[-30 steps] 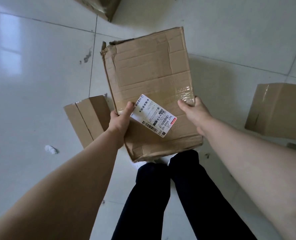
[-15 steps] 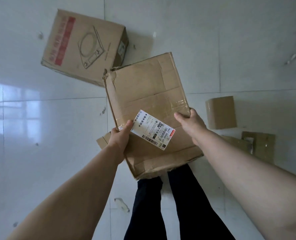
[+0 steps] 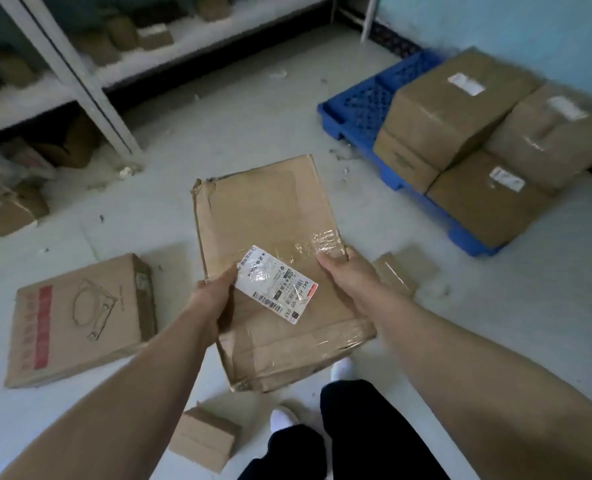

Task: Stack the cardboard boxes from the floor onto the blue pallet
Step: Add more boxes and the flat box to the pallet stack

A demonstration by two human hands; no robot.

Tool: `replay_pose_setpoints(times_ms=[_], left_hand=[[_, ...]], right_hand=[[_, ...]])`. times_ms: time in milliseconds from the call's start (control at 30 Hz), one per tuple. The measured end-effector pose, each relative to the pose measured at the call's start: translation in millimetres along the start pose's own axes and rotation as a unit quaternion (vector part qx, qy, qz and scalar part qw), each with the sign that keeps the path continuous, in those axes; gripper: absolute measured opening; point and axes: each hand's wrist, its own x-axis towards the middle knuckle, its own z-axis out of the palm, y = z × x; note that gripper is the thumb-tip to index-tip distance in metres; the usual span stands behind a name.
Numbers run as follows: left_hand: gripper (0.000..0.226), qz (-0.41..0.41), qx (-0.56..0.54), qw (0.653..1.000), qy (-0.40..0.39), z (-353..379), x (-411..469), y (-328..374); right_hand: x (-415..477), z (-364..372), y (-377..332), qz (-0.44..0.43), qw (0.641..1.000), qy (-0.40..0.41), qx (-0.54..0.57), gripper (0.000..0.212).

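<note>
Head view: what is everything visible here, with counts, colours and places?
held box: one, brown, white label, centre, off the floor
pallet: one, blue, floor, upper right
stacked boxes: four seen, brown, on the pallet
printed box: one, brown with red stripe, floor, left
other boxes: three, brown, floor: far left, bottom centre, centre right
shelving: one, pale, upper left
legs: two, dark trousers, bottom centre
left grip: one, holds held box's left edge
right grip: one, holds its right edge

Battered, taped cardboard box [image 3: 270, 220] held off the floor [image 3: 239, 109], near the box-laden blue pallet [image 3: 360, 105].
</note>
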Motion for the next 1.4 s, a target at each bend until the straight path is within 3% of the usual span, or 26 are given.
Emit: replay_pose_setpoints(times_ms=[100,233,367,467,667,767,967,1167,1400], left_hand=[[0.060,0.045,0.049,0.996,-0.053,49.0,-20.1,21.3],[0.081,0.076,0.112,0.985,-0.104,118.4,-53.2,33.3],[0.067,0.080,0.156,0.974,-0.144,190.9,-89.0,27.0],[0.060,0.072,0.183,0.965,-0.175,246.1,-111.1,17.2],[0.082,0.048,0.248,0.953,-0.168,379.2,-110.3,-0.8],[0.062,0.069,0.256,0.948,-0.178,443.7,-154.0,-0.2],[0.053,0.075,0.246,0.950,-0.178,540.8,-184.3,10.1],[0.100,0.062,0.244,0.953,-0.166,610.5,-136.5,39.9],[0.084,0.036,0.241,0.951,-0.189,707.9,-81.7,107.3]], right_hand=[[-10.2,-51.2,14.1,0.018,0.997,0.057,0.055,0.050],[-22.1,-119.1,41.7,0.054,0.987,0.123,0.082,0.057],[-29.4,-189.5,77.4,0.075,0.981,0.158,0.081,0.042],[-28.2,-244.1,104.0,0.089,0.980,0.166,0.060,0.044],[-9.4,-365.2,162.3,0.108,0.976,0.178,0.056,0.038],[0.5,-425.8,186.2,0.121,0.976,0.170,0.062,0.037],[37.8,-515.2,211.3,0.128,0.976,0.155,0.078,0.040],[107.0,-561.5,212.7,0.148,0.974,0.144,0.093,0.049],[227.2,-624.4,174.0,0.158,0.977,0.140,0.013,0.043]])
